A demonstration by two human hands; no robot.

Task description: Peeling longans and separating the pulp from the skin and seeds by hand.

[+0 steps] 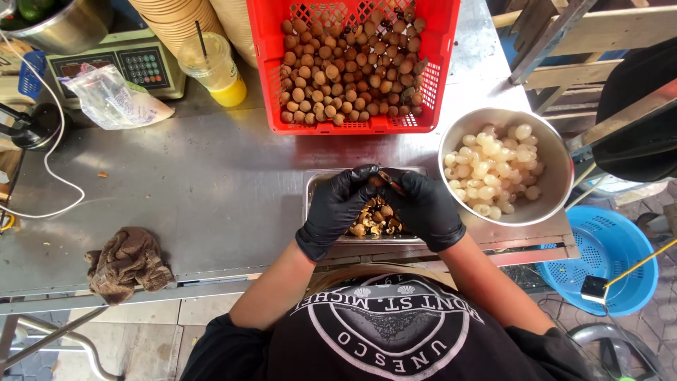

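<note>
Both my hands wear black gloves and meet over a small steel tray [316, 182] holding brown shells and peel [372, 220]. My left hand [337, 204] pinches a small brown fruit [375, 182] at its fingertips. My right hand [423, 208] grips a thin dark tool [390, 180] whose tip touches that fruit. A red plastic crate [444, 42] full of unpeeled brown fruit stands just beyond the tray. To the right, a round steel bowl [557, 159] holds several peeled white fruits [490, 169].
A brown rag [128, 262] lies near the steel table's front left edge. At back left are a scale [120, 67], a plastic bag [113, 99], a cup of yellow drink [215, 70] and stacked paper bowls [176, 21]. A blue basket [606, 247] sits on the floor right.
</note>
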